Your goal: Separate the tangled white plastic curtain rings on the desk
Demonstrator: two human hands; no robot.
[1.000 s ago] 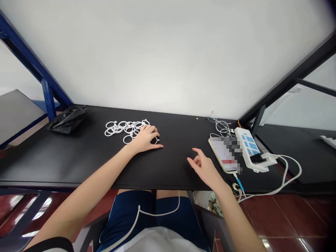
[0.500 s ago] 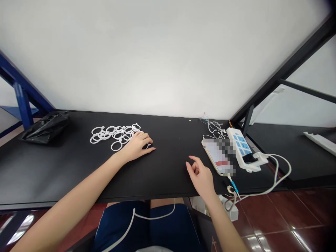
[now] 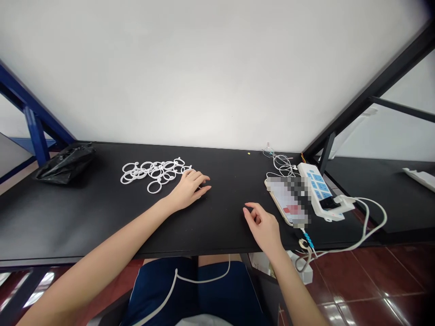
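Several white plastic rings (image 3: 154,186), each with a small knob or eyelet, lie overlapping in a loose pile on the black table (image 3: 102,217). My left hand (image 3: 190,188) rests at the right end of the pile, palm down, with bent fingers. A sliver of white shows between its thumb and fingers, seemingly part of a ring that the hand mostly hides. My right hand (image 3: 265,226) hovers near the front edge, left of the phone (image 3: 285,201). Its fingers are loosely curled, thumb and index finger apart, and nothing shows between them.
A black plastic bag (image 3: 66,165) lies at the far left. On the right are a white power strip (image 3: 317,188) with a plugged-in charger, tangled white earphones (image 3: 283,165) and looping cables (image 3: 367,226). A wall (image 3: 217,81) closes off the back.
My left hand has shifted slightly right, away from the pile, so more of the rings show. My right hand keeps nearly the same pose. The whole view has shifted slightly.
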